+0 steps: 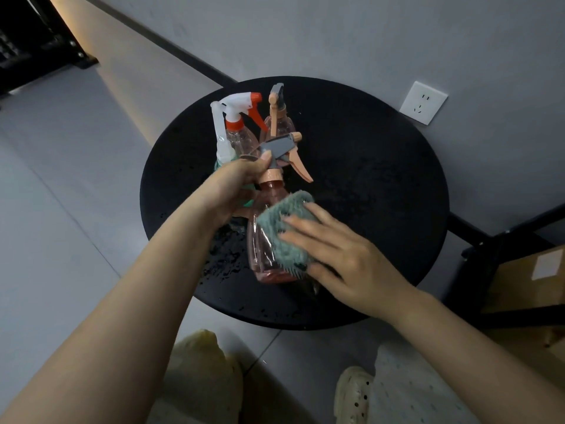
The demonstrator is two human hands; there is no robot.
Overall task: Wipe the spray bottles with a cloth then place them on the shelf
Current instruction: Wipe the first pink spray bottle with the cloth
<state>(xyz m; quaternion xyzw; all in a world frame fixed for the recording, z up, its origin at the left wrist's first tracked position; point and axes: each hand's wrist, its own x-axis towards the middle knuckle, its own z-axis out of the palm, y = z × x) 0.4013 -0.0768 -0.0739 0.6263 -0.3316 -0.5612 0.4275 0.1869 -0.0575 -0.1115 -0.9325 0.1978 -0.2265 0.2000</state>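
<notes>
The pink spray bottle (263, 240) is held above the near half of the round black table (382, 185), a little toward its 7 o'clock side. Its body is clear, pink-tinted plastic with a peach collar, a grey spray head and a peach trigger pointing toward 2 o'clock. The left hand (235, 188) grips it at the neck, fingers curled round the collar and the thumb lying up against the grey head. The right hand (345, 258) presses a grey-green cloth (284, 231) flat against the bottle's side, fingers straight and slightly spread over the fabric. The cloth is fluffy, and it covers the bottle's right flank from shoulder to near the base.

At 11 o'clock from the held bottle three more bottles stand together on the table: a bottle with a white and orange head (241, 123), a second pink bottle (279, 123) with a grey and peach head behind, and a greenish bottle (221, 148) with a pale translucent head, its body mostly hidden by the left hand. Water droplets fleck the table top around 7 o'clock.

A white wall socket (423, 102) sits at 2 o'clock. A dark shelf frame (489, 270) with a cardboard box is cut off at the right edge. The moving hands are slightly blurred.
</notes>
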